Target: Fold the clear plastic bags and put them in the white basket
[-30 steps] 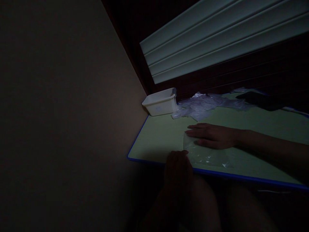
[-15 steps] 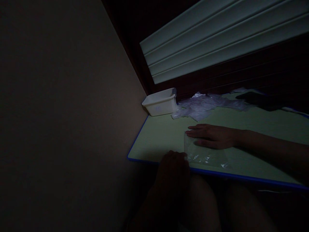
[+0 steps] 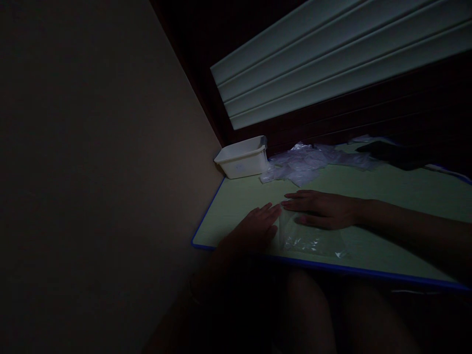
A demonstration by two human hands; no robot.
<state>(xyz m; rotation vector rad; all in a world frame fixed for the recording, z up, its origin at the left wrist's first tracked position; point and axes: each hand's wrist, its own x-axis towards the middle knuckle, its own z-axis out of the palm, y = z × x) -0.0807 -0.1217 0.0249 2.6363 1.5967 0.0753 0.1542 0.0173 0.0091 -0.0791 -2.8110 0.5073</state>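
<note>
A clear plastic bag [image 3: 309,241] lies flat on the pale green tabletop [image 3: 391,236], near the table's front edge. My right hand [image 3: 322,209] rests on the bag's upper part with its fingers stretched toward the left. At the bag's left side is my left hand [image 3: 258,226], its fingers extended and their tips by the bag's upper left corner. Neither hand grips anything. The dim light hides whether anything is inside the bag.
A white plastic bin [image 3: 243,162] stands at the table's back left corner, against the wall [image 3: 129,172]. Beside it spreads a heap of clear plastic bags [image 3: 306,160]. A dark object [image 3: 391,152] lies farther right. Blue edging [image 3: 332,267] borders the table.
My left hand has moved up from the table's front edge to the bag's upper left corner, and its fingers have straightened. My right hand has stayed on the bag.
</note>
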